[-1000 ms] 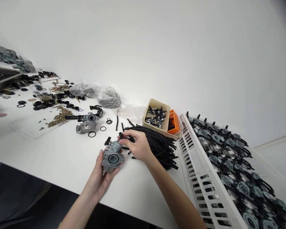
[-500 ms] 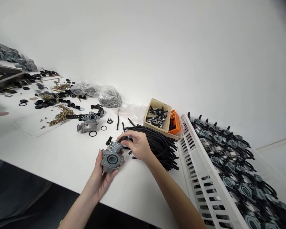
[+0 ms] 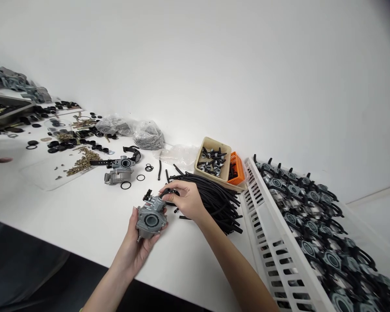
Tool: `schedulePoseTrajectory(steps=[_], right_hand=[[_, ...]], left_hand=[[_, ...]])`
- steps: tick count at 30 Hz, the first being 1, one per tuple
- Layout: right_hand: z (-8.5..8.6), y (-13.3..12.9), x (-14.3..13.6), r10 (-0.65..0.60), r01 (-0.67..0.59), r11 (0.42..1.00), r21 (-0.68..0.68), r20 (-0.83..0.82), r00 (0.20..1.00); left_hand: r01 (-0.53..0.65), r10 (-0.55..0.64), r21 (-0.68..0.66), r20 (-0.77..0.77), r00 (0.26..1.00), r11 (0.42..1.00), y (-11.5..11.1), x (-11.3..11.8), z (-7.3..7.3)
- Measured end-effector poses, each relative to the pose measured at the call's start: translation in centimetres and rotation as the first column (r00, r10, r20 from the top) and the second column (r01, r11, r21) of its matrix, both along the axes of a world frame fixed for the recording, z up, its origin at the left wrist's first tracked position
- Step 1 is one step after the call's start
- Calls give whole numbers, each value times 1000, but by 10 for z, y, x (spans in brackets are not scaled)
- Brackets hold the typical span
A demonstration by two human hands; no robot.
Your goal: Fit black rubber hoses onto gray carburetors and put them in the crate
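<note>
A grey metal carburetor [image 3: 151,219] rests in my left hand [image 3: 137,247], whose fingers wrap around its lower body just above the table. My right hand [image 3: 185,200] pinches a black cap [image 3: 169,193] at the carburetor's upper right port; my fingers hide part of it, and I cannot tell how far it is seated. Behind my right hand lies a bundle of black rubber hoses [image 3: 214,203]. Farther back to the left, another carburetor [image 3: 119,172] sits on the table, with black O-rings [image 3: 125,185] beside it.
To the right stands a white slatted crate [image 3: 273,242] packed with finished-looking carburetors [image 3: 312,225]. A cream bin [image 3: 208,175] of black-and-silver caps and an orange basket [image 3: 236,169] are at the back. Brass fittings [image 3: 84,162], black rings and bubble-wrapped parts [image 3: 147,135] cover the left.
The view has shifted slightly. Both hands keep nearly the same hold on the carburetor and the black cap, with only a small turn of my right fingers.
</note>
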State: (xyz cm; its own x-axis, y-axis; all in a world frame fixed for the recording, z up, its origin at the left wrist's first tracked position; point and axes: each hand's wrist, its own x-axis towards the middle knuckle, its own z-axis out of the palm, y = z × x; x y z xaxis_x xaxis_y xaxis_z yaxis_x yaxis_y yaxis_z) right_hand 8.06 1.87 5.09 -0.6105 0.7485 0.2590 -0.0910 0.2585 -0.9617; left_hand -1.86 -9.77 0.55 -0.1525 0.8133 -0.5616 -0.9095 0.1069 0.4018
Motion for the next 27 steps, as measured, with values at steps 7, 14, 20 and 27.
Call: schedulePoseTrajectory(steps=[7, 14, 20, 27], right_hand=[[-1, 0, 0, -26, 26, 1000, 8, 28, 999], [0, 6, 7, 97, -101, 991, 88, 40, 994], [24, 42, 53, -406, 263, 859, 438, 272, 872], [7, 69, 90, -614, 158, 784, 600, 716, 332]], left_hand=[[-21, 21, -12, -25, 999, 1000, -2, 2, 2], [-1, 1, 73, -1, 1000, 997, -3, -2, -7], [-134, 121, 190, 76, 990, 973, -7, -3, -15], [-236, 183, 223, 232, 955, 946, -5, -2, -21]])
